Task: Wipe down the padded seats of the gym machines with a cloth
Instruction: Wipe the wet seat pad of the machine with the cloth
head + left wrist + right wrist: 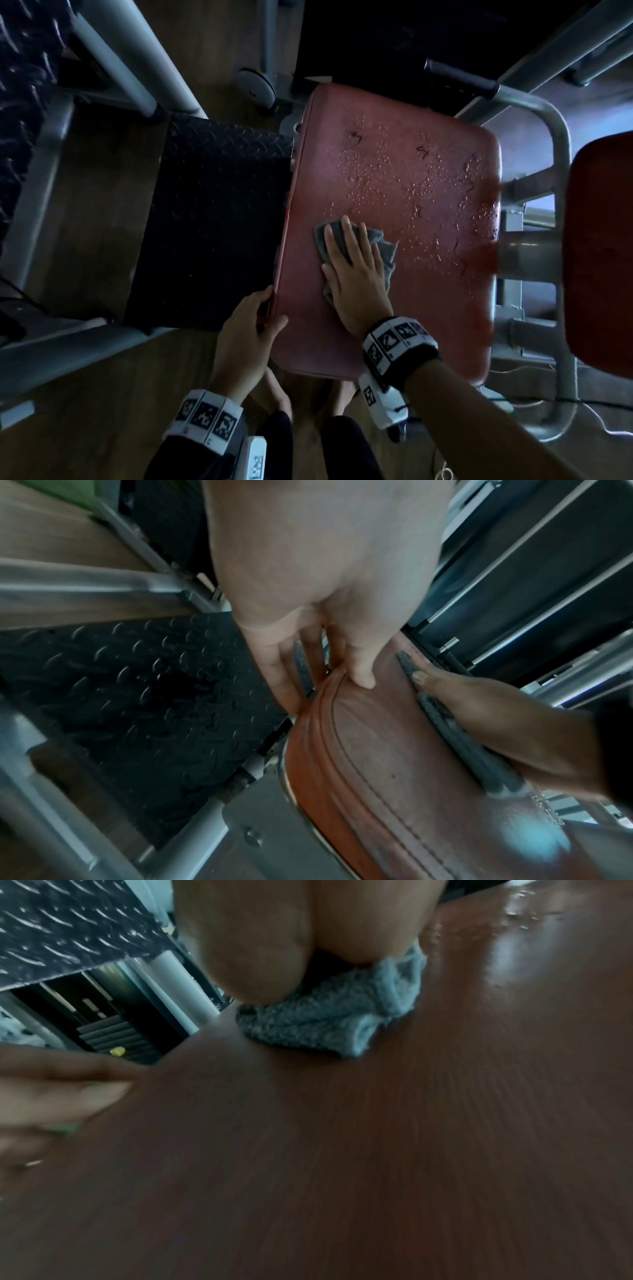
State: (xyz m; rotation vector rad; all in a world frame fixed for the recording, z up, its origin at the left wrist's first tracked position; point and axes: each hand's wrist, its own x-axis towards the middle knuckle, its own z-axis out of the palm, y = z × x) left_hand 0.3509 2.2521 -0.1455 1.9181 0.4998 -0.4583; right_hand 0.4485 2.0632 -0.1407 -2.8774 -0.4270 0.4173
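Observation:
A red padded seat fills the middle of the head view, with water droplets across its far and right parts. A crumpled grey cloth lies on its near left part. My right hand presses flat on the cloth with straight fingers. The right wrist view shows the cloth bunched under the palm on the seat. My left hand grips the seat's left edge, thumb on top. In the left wrist view its fingers wrap the piped edge of the seat.
A black diamond-plate footplate lies left of the seat. Grey metal frame tubes run around the right side, beside a second red pad. Wooden floor is below. A weight stack shows past the seat's edge.

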